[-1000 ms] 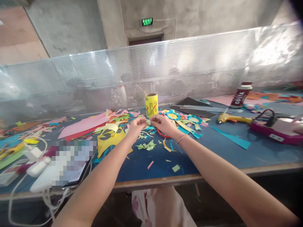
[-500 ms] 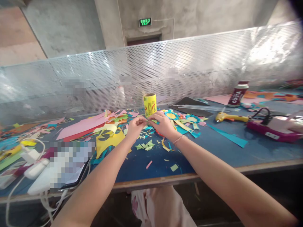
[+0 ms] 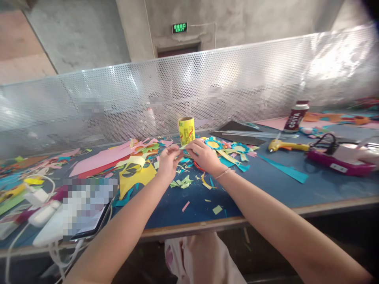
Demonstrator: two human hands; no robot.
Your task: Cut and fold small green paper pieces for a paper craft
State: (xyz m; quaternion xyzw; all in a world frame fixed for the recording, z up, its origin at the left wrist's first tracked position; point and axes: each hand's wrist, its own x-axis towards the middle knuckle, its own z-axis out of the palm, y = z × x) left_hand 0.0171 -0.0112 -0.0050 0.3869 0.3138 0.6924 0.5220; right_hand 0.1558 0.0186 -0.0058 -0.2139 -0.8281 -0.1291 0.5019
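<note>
My left hand (image 3: pixel 167 161) and my right hand (image 3: pixel 203 155) meet over the middle of the blue table (image 3: pixel 266 189). Between their pinched fingertips they hold a small pale green paper piece (image 3: pixel 184 147). Under the right hand lies a red ring (image 3: pixel 199 167), partly hidden. A heap of green paper scraps (image 3: pixel 182 182) sits just in front of the hands. Behind them stands a yellow roll (image 3: pixel 186 131). Blue and yellow paper flowers (image 3: pixel 225 148) lie to the right of my right hand.
Pink and yellow paper sheets (image 3: pixel 118 159) spread to the left. A phone, chargers and white cables (image 3: pixel 50 213) sit at the near left. A yellow glue gun (image 3: pixel 286 146), a pink device (image 3: pixel 340 159) and a bottle (image 3: pixel 296 115) are on the right. A perforated metal screen (image 3: pixel 237 83) backs the table.
Both hands have stayed together over the same spot, working the small paper piece between the fingertips; the left hand has drawn slightly nearer. The view has drifted a little.
</note>
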